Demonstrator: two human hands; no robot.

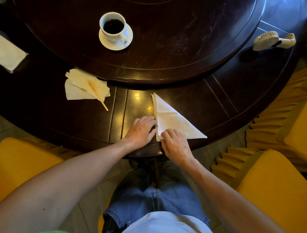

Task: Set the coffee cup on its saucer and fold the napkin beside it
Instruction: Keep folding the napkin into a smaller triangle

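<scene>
A white coffee cup (pixel 113 27) full of dark coffee stands on its white saucer (pixel 128 39) on the raised round turntable. A white napkin (pixel 172 118), folded into a triangle, lies on the table's near rim. My left hand (pixel 142 129) lies flat at the napkin's left folded edge, fingertips touching it. My right hand (pixel 175 144) pinches the napkin's near left corner with curled fingers.
Crumpled tissues (pixel 82 85) with a wooden stir stick (pixel 98 94) lie to the left. A tissue box (pixel 5 50) sits far left, a small hand fan (pixel 272 40) at the right. Yellow chairs (pixel 277 187) flank me. The dark table edge (pixel 145 152) is just below my hands.
</scene>
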